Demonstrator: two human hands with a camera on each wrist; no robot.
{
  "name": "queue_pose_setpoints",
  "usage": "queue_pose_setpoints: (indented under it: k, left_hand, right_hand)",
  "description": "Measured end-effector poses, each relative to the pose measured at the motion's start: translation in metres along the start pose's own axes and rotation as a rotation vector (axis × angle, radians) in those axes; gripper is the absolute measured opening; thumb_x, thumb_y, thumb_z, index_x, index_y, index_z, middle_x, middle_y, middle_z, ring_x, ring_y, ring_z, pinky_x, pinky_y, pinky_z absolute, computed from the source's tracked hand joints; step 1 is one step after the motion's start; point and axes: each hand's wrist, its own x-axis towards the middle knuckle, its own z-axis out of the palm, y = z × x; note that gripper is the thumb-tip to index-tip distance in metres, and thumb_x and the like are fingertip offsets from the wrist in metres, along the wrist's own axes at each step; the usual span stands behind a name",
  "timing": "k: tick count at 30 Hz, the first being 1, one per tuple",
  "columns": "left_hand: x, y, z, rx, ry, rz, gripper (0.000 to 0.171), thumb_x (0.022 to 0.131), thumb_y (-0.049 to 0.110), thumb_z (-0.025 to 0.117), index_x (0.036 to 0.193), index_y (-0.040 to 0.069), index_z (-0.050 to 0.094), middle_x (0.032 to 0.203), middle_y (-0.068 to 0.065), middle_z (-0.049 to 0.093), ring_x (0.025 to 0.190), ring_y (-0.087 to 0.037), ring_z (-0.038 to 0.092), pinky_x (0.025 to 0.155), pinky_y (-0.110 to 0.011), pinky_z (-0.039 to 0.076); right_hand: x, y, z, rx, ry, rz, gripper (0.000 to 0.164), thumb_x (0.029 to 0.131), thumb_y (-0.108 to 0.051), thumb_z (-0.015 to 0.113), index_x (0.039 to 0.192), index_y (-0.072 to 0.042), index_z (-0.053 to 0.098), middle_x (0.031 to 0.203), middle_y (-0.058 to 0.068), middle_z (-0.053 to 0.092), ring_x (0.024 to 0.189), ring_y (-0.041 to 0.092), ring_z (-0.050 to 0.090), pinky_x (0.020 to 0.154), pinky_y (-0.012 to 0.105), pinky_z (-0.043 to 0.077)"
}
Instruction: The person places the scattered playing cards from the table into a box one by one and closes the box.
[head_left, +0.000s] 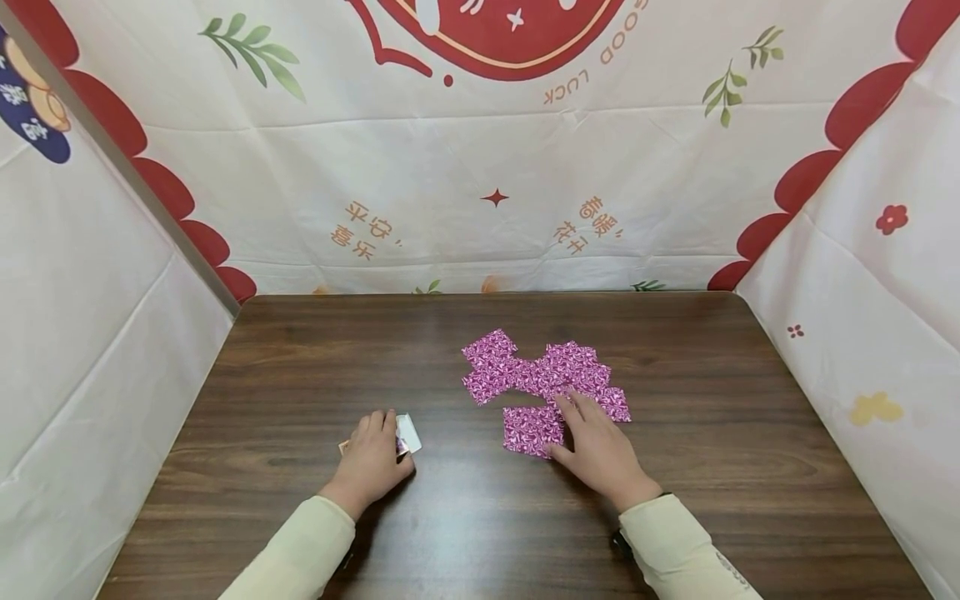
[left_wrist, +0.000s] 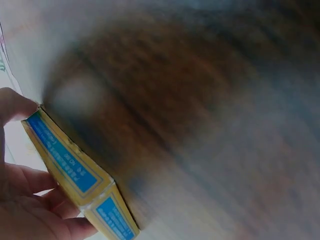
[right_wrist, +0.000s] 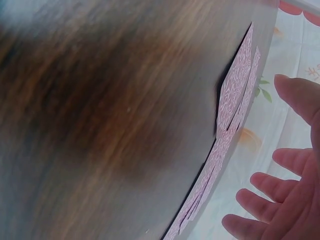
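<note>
My left hand point(head_left: 369, 458) grips a small card box point(head_left: 407, 435) low over the table, left of the middle. Its white flap shows past my fingers in the head view. From the left wrist, the box point(left_wrist: 70, 160) has yellow edges and blue printed panels, with the thumb at one end and fingers behind it. Purple-and-white patterned playing cards point(head_left: 532, 429) lie face down, several of them overlapping in a loose spread. My right hand point(head_left: 600, 450) hovers at the near right side of the spread, fingers spread and slightly bent, overlapping the nearest cards in the head view.
A brown wood-grain table point(head_left: 465, 533) carries everything. White printed cloth point(head_left: 450, 167) with red scallops hangs behind it and at both sides. The spread cards point(right_wrist: 235, 85) lie flat and thin on the tabletop in the right wrist view.
</note>
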Motion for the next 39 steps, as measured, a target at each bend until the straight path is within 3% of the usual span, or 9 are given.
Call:
queue_pose_setpoints:
  k: [9,17,22,30,39]
  left_hand:
    - [0.0014,-0.0029,-0.0019,-0.064,0.024,-0.003,0.070,0.070,0.027,0.069,0.125,-0.008,0.043,0.111,-0.019,0.048,0.102,-0.032,0.044,0.087,-0.043,0.040]
    - [0.0008,-0.0033,-0.0029,-0.089,0.133,0.056,0.053,0.065,0.024,0.073,0.109,0.005,0.051,0.090,-0.008,0.048,0.085,-0.027,0.046,0.071,-0.039,0.043]
    - [0.0005,-0.0029,-0.0027,-0.086,0.162,0.077,0.048,0.065,0.023,0.074,0.105,0.008,0.052,0.087,-0.006,0.047,0.082,-0.026,0.046,0.065,-0.038,0.044]
    - [-0.0006,-0.0017,-0.0061,-0.090,0.145,0.075,0.055,0.067,0.024,0.074,0.115,0.008,0.053,0.096,-0.009,0.050,0.091,-0.027,0.048,0.070,-0.042,0.046]
    - [-0.0002,-0.0020,-0.0100,-0.084,0.174,0.085,0.062,0.063,0.021,0.074,0.117,0.002,0.051,0.100,-0.011,0.052,0.091,-0.027,0.048,0.075,-0.041,0.045]
  right_hand:
    - [-0.0005,-0.0011,-0.0038,-0.001,0.000,0.009,0.072,0.076,-0.037,0.068,0.134,-0.005,0.040,0.135,0.021,0.037,0.124,0.037,0.034,0.098,0.050,0.032]
    - [-0.0005,-0.0005,-0.0037,0.001,0.013,0.009,0.070,0.076,-0.036,0.068,0.133,-0.005,0.041,0.134,0.021,0.038,0.123,0.037,0.035,0.098,0.050,0.032]
    - [-0.0012,-0.0004,-0.0042,0.008,0.010,0.015,0.070,0.076,-0.036,0.068,0.133,-0.005,0.040,0.135,0.020,0.038,0.124,0.037,0.034,0.097,0.050,0.033]
    - [-0.0016,-0.0012,-0.0052,0.009,0.005,0.025,0.070,0.077,-0.036,0.068,0.133,-0.005,0.041,0.136,0.019,0.037,0.124,0.035,0.034,0.097,0.049,0.034]
    - [-0.0005,-0.0004,-0.0065,0.016,0.018,0.006,0.071,0.076,-0.036,0.069,0.133,-0.004,0.041,0.134,0.020,0.039,0.123,0.036,0.035,0.096,0.050,0.034]
